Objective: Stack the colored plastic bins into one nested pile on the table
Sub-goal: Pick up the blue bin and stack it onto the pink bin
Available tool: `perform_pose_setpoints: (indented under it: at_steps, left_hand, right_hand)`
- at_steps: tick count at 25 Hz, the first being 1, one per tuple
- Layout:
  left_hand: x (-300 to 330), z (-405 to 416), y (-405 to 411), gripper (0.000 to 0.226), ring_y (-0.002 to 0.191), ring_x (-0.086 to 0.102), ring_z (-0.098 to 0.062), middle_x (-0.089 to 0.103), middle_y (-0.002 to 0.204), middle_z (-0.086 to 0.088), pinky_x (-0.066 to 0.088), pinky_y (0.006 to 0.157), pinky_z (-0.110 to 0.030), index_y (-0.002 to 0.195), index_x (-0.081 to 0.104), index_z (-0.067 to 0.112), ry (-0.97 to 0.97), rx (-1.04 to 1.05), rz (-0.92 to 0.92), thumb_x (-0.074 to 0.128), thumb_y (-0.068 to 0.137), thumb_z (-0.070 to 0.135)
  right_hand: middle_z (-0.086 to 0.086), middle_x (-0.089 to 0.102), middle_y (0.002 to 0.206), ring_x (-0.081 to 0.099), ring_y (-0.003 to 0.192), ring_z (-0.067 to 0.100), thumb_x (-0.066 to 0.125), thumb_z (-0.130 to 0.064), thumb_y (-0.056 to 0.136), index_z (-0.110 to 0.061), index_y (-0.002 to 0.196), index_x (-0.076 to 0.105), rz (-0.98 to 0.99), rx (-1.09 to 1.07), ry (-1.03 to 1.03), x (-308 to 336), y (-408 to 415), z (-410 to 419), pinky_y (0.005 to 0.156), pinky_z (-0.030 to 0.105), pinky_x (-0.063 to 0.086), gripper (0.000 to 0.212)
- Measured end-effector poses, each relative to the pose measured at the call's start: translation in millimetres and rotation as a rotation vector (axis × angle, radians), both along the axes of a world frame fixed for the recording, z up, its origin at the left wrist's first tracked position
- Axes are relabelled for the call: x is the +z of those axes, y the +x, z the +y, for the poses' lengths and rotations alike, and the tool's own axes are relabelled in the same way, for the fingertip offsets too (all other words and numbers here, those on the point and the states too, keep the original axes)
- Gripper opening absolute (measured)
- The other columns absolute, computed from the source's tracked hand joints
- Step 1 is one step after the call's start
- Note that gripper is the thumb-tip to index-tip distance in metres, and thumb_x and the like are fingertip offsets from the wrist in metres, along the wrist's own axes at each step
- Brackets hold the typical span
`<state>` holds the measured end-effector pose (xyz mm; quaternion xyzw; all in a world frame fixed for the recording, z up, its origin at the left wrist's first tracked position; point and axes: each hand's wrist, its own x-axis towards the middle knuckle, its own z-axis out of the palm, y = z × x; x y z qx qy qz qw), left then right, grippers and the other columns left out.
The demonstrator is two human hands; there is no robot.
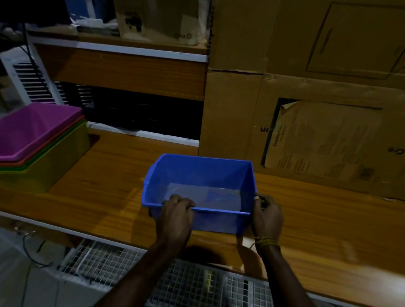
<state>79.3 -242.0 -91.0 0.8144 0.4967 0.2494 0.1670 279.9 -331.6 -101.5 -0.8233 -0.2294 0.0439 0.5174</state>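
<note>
Left hand [176, 212] and right hand [267, 216] grip blue bin [202, 175], fingers curled over its rim; nested pile [30, 138] at 9 o'clock.

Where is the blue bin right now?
The blue bin sits mid-table, gripped by both hands, right of the nested pile and before the cardboard boxes.

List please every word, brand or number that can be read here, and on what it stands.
"Crompt...": sideways on the peeling paper sheet stuck to the large cardboard box; the rest and the fine print are blurred.
"uc": dark letters on that box, partly hidden.
Small box on the shelf: print mirrored, unreadable.
Blue bin: no text.
</note>
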Motion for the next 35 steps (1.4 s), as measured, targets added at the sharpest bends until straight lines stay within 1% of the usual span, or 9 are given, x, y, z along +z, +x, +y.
perform_pose_setpoints:
  at_steps: [5,9,14,17,20,23,28,31,35]
  left_hand:
    - [-15,-19,22,0.026,0.092,0.054,-0.020,0.065,0.096,0.000,0.040,0.085,-0.032,0.098,0.070,0.021,0.138,-0.066,-0.069,0.050,0.083,0.027]
    - [-15,-14,15,0.023,0.093,0.057,-0.023,0.065,0.099,0.001,0.046,0.082,-0.035,0.100,0.070,0.023,0.075,-0.053,-0.064,0.054,0.084,0.029]
    - [-10,1,-7,0.018,0.093,0.057,-0.021,0.067,0.098,0.004,0.047,0.083,-0.036,0.099,0.070,0.026,0.061,-0.083,-0.055,0.062,0.085,0.032]
    - [-2,18,-29,0.019,0.097,0.055,-0.023,0.066,0.099,0.004,0.043,0.085,-0.037,0.101,0.071,0.029,0.087,-0.093,0.007,0.065,0.084,0.035]
    - [5,43,-62,0.019,0.102,0.054,-0.028,0.065,0.102,0.002,0.043,0.086,-0.039,0.099,0.071,0.031,0.113,-0.039,0.080,0.070,0.081,0.038]
    - [3,72,-101,0.017,0.103,0.055,-0.030,0.067,0.102,0.000,0.041,0.088,-0.041,0.094,0.071,0.030,0.116,0.009,0.049,0.073,0.078,0.037]
    - [2,83,-129,0.017,0.105,0.054,-0.026,0.066,0.103,0.000,0.040,0.091,-0.040,0.096,0.069,0.030,0.092,-0.061,0.043,0.068,0.082,0.040]
    - [2,74,-138,0.018,0.106,0.054,-0.021,0.063,0.107,0.005,0.039,0.092,-0.039,0.100,0.066,0.034,0.100,-0.134,0.084,0.061,0.086,0.044]
    - [0,62,-151,0.021,0.104,0.057,-0.019,0.064,0.107,0.007,0.042,0.091,-0.038,0.105,0.065,0.033,0.075,-0.299,0.031,0.055,0.088,0.040]
  right_hand:
    - [0.005,0.069,0.089,0.066,0.078,0.023,0.052,-0.033,0.094,-0.023,0.114,0.064,0.056,0.020,-0.014,-6,-2,11,0.066,0.045,0.059,0.025]
    - [0.003,0.068,0.087,0.067,0.079,0.024,0.055,-0.028,0.094,-0.019,0.104,0.068,0.077,0.049,0.037,-5,-5,18,0.068,0.045,0.058,0.019]
    - [0.012,0.069,0.106,0.065,0.097,0.027,0.056,-0.023,0.095,-0.012,0.111,0.068,0.083,0.081,0.050,-4,-30,29,0.081,0.041,0.055,0.023]
    - [0.011,0.054,0.121,0.056,0.107,0.025,0.058,-0.032,0.091,-0.021,0.125,0.058,0.064,0.014,0.013,-4,-64,36,0.086,0.045,0.054,0.035]
    - [0.013,0.047,0.120,0.049,0.109,0.030,0.064,-0.036,0.086,-0.024,0.127,0.053,-0.034,-0.128,-0.097,-2,-106,36,0.088,0.046,0.049,0.044]
    - [0.013,0.052,0.117,0.050,0.108,0.033,0.067,-0.030,0.084,-0.022,0.117,0.057,-0.140,-0.222,-0.113,4,-143,34,0.088,0.043,0.042,0.035]
    - [0.004,0.065,0.099,0.056,0.101,0.029,0.058,-0.031,0.091,-0.026,0.098,0.059,-0.168,-0.186,-0.098,2,-194,41,0.089,0.043,0.039,0.008]
    - [0.005,0.068,0.101,0.062,0.100,0.028,0.052,-0.042,0.094,-0.026,0.107,0.058,-0.076,-0.105,-0.147,-3,-226,49,0.086,0.040,0.046,0.021]
    - [0.010,0.061,0.130,0.060,0.114,0.029,0.058,-0.040,0.092,-0.017,0.143,0.038,0.075,-0.063,0.033,-3,-247,66,0.086,0.037,0.051,0.059]
